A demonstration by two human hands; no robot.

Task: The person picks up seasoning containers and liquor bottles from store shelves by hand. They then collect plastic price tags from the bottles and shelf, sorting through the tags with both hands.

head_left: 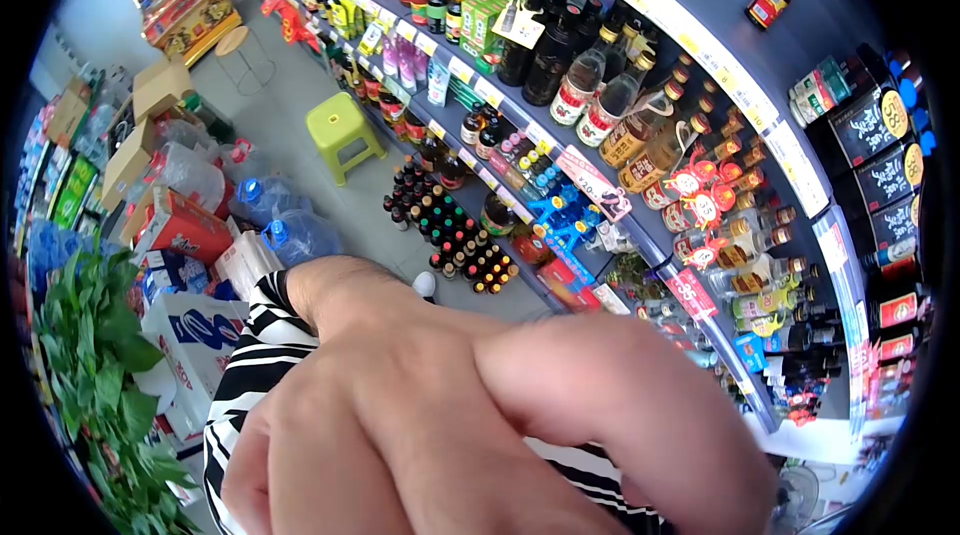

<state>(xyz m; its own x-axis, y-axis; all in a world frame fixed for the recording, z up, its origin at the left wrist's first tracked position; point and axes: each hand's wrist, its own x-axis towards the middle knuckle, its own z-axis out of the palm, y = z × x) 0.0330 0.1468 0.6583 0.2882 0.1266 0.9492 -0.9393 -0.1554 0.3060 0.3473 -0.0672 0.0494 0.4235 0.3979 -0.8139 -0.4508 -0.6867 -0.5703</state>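
My left hand (430,415) fills the lower middle of the head view, very close to the camera. The thick digit on its right side stands apart from the others, and nothing shows in the grasp. The fingertips run past the bottom edge, so they are hidden. A black-and-white striped sleeve (268,345) covers the upper arm behind it. Striped cloth also shows below the hand. My right hand is out of view. Beyond the hand, dark bottles with coloured caps (440,220) stand in a group on the floor.
Long shop shelves (410,100) with bottles and sauces run along the right. A green plastic stool (343,130) stands in the aisle. Water jugs (300,235), a red carton (185,225) and a leafy plant (100,355) line the left. A snack rack (185,5) is at the far end.
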